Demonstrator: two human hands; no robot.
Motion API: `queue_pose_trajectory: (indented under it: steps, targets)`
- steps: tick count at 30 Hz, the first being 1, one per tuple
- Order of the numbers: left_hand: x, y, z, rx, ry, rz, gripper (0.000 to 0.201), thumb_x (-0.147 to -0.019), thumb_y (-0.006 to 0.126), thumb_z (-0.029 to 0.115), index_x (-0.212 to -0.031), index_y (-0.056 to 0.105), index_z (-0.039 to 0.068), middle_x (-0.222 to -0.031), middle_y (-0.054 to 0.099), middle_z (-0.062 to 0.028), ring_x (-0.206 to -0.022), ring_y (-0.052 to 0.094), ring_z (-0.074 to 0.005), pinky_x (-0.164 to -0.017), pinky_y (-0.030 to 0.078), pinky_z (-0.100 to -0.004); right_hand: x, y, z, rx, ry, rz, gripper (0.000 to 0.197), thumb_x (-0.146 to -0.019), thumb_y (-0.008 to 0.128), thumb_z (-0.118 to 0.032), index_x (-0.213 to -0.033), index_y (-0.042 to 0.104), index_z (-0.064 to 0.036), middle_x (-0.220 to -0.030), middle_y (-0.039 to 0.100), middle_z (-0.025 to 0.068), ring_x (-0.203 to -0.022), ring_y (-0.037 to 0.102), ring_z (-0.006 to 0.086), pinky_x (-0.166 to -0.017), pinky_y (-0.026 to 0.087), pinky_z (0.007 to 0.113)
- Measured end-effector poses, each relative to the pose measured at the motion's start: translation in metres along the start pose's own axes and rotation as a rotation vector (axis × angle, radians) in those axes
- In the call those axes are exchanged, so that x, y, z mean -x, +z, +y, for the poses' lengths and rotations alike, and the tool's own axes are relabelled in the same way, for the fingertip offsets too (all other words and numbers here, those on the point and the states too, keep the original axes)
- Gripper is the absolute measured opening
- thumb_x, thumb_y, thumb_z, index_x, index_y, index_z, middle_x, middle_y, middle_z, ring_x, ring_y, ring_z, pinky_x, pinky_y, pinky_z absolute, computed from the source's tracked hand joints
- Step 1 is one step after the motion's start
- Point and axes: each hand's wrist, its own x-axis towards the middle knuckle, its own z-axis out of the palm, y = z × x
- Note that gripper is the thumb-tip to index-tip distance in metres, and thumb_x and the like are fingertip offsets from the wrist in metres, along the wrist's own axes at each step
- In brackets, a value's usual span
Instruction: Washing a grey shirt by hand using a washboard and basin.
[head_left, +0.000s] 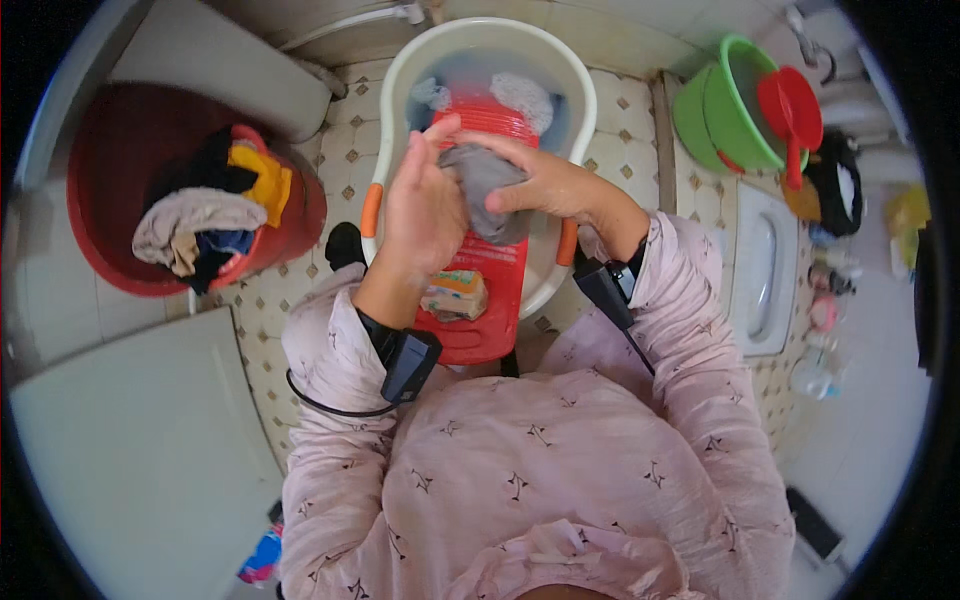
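Observation:
Above a red washboard (500, 275) is a bunched grey cloth (483, 180), which my right hand (545, 180) grips with thumb and fingers. My left hand (425, 215) is beside the cloth, fingers stretched out and palm turned toward it; whether it touches the cloth is hard to tell. The washboard leans in a white basin (588, 90) with orange handles, its upper end in cloudy water with clumps of suds (522, 98). Near the board's lower end sits a bar of soap (455, 298), partly in a colourful wrapper.
Left stands a red tub (88, 225) with a red bucket (300, 200) of piled clothes (200, 225). Back right, a green bucket (700, 115) carries a red dipper (790, 105). A white squat toilet (765, 270) and several bottles (815, 370) lie right.

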Motion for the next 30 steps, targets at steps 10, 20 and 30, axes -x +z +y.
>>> queue_pose_trajectory:
  steps: [10, 20, 30]
  targets:
    - [0.0, -0.017, 0.018, -0.255, 0.054, 0.403, 0.039, -0.085, 0.049, 0.016, -0.122, 0.038, 0.011, -0.104, 0.048, -0.0057, -0.087, 0.051, -0.0186, -0.075, 0.042, -0.0314, -0.035, -0.029, -0.152, 0.427, -0.392, 0.633, 0.013, -0.075, 0.052, -0.009, -0.085, 0.06, -0.0047, -0.07, 0.054, -0.0007, -0.058, 0.044, 0.0065, -0.052, 0.035, 0.021]
    - [-0.022, -0.025, 0.036, -0.234, 0.051, 0.457, 0.027, -0.083, 0.05, 0.019, -0.108, 0.05, 0.01, -0.113, 0.046, -0.0053, -0.098, 0.045, -0.0209, -0.082, 0.036, -0.0359, -0.073, -0.074, -0.16, 0.678, -0.508, 0.713, 0.019, -0.074, 0.053, -0.011, -0.09, 0.061, -0.0029, -0.078, 0.059, 0.0075, -0.069, 0.053, 0.0141, -0.065, 0.043, 0.027]
    - [-0.212, -0.149, 0.017, -1.513, 0.034, 0.31, 0.042, -0.071, 0.063, 0.026, -0.107, 0.054, 0.007, -0.096, 0.057, -0.0168, -0.09, 0.054, -0.0264, -0.082, 0.04, -0.0332, -0.135, -0.168, 0.095, 1.35, 0.305, 0.386, 0.044, -0.075, 0.058, -0.03, -0.115, 0.052, -0.0109, -0.122, 0.043, 0.0215, -0.108, 0.044, 0.0383, -0.088, 0.039, 0.04]
